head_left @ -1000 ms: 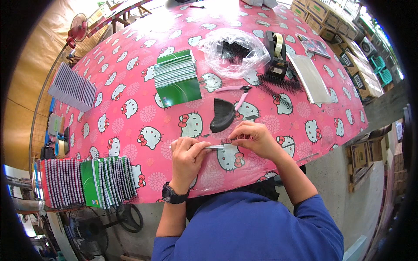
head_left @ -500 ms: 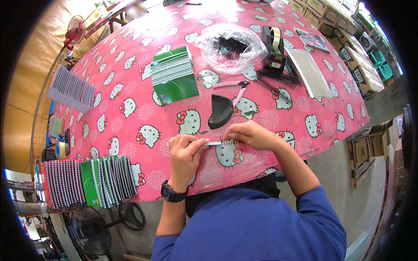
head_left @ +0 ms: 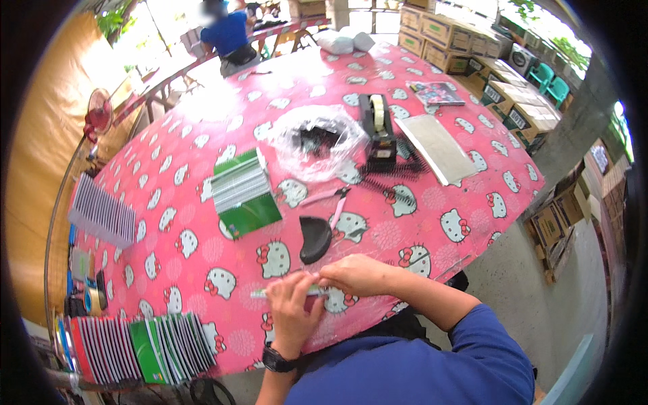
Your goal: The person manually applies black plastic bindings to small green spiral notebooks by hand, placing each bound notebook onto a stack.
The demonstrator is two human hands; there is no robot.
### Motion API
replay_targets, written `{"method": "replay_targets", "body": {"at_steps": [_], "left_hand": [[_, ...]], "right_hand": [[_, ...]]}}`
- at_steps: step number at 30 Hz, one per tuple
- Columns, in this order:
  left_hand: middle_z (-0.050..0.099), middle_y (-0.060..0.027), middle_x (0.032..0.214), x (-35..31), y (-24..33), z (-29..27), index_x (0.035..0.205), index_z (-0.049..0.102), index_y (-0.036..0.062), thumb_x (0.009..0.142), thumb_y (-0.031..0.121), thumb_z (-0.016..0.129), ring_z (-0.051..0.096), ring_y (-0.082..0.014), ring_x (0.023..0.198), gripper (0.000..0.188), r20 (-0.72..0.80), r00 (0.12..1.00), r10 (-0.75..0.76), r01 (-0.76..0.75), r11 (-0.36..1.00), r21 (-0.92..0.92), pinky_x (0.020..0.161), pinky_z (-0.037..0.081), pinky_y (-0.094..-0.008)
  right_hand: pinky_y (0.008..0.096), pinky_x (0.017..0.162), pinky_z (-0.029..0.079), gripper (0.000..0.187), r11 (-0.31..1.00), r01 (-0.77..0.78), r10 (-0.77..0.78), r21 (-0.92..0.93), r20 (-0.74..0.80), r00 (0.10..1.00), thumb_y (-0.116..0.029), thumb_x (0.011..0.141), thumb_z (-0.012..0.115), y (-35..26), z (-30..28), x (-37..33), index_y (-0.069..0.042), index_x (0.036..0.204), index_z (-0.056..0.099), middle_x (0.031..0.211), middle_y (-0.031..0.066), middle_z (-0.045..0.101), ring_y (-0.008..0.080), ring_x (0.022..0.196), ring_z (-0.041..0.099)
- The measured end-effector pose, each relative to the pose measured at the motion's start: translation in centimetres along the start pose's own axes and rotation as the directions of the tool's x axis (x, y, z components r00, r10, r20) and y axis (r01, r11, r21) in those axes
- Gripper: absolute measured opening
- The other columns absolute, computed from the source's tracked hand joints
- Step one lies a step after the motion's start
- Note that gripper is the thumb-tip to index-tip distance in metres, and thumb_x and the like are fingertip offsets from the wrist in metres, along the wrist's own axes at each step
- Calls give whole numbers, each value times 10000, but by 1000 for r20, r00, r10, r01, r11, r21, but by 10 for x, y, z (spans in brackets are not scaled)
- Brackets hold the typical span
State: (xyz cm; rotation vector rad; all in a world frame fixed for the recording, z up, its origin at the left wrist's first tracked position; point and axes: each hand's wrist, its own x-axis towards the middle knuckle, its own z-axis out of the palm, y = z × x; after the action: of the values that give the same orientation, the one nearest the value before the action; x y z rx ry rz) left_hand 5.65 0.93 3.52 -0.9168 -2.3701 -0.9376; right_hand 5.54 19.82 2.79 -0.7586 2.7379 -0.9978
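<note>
2 bare hands meet at a thin booklet [head_left: 314,291] above the near side of a pink patterned table [head_left: 236,312].
The booklet, seen nearly edge-on, is pinched in the left hand [head_left: 295,313]; the right hand [head_left: 358,275] has its fingers bunched at the booklet's right end, touching or nearly touching the left fingertips, and whether it grips anything I cannot tell. Just beyond lie a half-round black piece [head_left: 314,239] and pink-handled pliers [head_left: 339,210]; past them, a stack of green notebooks [head_left: 248,214], a clear plastic bag [head_left: 287,138] with dark contents, and black coils [head_left: 391,190] beside a tape dispenser [head_left: 382,145]. 1 co-worker [head_left: 226,35] in blue is at the far end.
</note>
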Motion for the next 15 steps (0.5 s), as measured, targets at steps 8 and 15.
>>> {"method": "replay_targets", "body": {"at_steps": [8,15], "left_hand": [[620,-27,833,-7,-15,9,877,644,102,744,184,717,575,-230,810,173,179,982,64,-63,998,-8,770,375,-367],[655,-12,940,-2,-30,2,887,653,120,762,208,709,611,-186,881,163,190,979,68,-48,993,-109,782,387,-348]], "right_hand": [[438,802,462,459,997,49,-40,67,-119,992,-368,854,625,45,-25,31,-33,1153,530,1017,186,593,357,941,574],[544,1004,333,802,970,35,-73,-240,-155,985,-519,618,752,69,3,57,-72,1243,523,1320,239,413,428,1186,406]]}}
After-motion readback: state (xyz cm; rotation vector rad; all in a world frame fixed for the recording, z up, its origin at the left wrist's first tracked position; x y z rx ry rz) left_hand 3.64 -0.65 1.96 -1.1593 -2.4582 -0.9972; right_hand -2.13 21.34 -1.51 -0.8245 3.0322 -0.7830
